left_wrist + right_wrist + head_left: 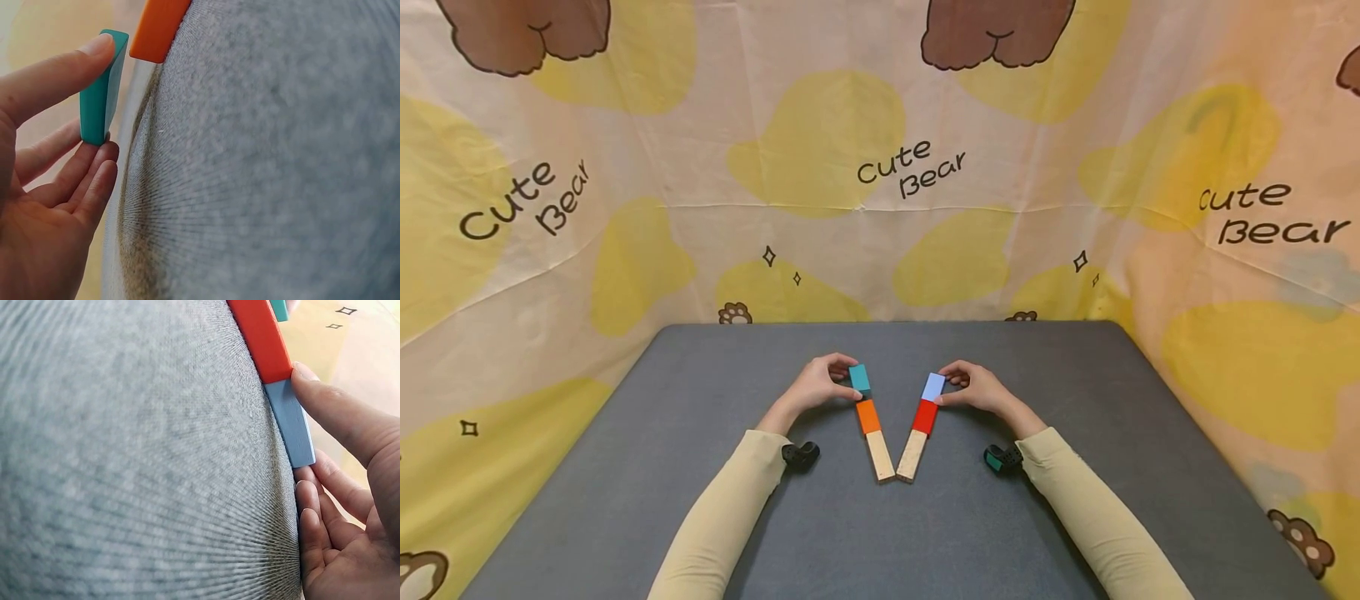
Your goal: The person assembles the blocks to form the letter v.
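Note:
My left hand (812, 385) pinches a teal block (860, 380) between thumb and fingers. In the left wrist view that teal block (100, 94) is held off the table, apart from the orange block (159, 31). My right hand (981, 390) has its thumb and fingers at opposite ends of a light blue block (933, 387). This light blue block (291, 422) lies on the table, end against the red block (262, 340). Below the orange and red ones, a left plain wooden block (881, 456) and a right plain wooden block (912, 457) nearly meet, forming a V.
The blocks are on a grey cloth-covered table (895, 542). A patterned curtain (880, 250) stands behind and along both sides. Dark wrist devices sit on the left wrist (801, 456) and the right wrist (1003, 457).

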`<state>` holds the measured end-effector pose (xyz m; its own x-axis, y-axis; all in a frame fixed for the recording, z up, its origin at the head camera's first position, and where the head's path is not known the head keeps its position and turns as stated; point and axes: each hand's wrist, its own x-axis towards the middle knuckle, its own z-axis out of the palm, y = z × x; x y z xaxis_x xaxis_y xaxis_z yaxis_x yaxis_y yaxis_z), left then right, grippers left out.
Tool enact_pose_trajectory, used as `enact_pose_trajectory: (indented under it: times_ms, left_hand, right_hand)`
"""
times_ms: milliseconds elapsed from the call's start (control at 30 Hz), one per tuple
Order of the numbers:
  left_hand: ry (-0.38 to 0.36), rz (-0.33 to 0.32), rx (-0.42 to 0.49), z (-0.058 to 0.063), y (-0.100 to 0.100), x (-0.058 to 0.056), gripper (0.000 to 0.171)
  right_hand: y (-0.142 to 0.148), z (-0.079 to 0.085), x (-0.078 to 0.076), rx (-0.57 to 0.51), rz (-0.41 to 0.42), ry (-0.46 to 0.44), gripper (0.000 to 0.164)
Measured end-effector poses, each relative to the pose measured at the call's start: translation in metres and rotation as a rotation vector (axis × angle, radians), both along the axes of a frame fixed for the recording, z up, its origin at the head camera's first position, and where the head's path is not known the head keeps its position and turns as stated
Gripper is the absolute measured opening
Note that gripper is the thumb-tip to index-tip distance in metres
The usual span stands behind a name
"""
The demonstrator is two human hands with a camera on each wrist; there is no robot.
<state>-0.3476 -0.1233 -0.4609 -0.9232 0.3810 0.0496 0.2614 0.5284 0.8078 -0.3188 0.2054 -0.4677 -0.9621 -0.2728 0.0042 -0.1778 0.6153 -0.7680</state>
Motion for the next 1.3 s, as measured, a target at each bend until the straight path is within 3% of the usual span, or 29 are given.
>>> enact_pose_trajectory:
  times_ms: [367,600,967,1300]
  left_hand:
    - [0.007,-0.018,-0.009,0.0004,0.0007,-0.0007,0.059]
    - [0.000,-0.029,-0.022,-0.0015,0.0012,-0.0024,0.059]
    - [0.004,-0.042,-0.043,-0.0036,0.0009,-0.0024,0.059]
    - [0.033,-0.083,-0.040,-0.0023,-0.0004,-0.0011,0.063]
  right_hand:
    - [0.0000,0.0033,0.0003,-0.004,-0.001,-0.006,0.056]
    - [0.0024,0.0034,0.0027,-0.013,0.034,0.053,0.059]
    - [-0.0018,-0.0006,-0.0024,0.025,-0.017,-0.002,0.053]
    - [-0.0008,0.0020,-0.0002,0.006,0.004,0.010,0.055]
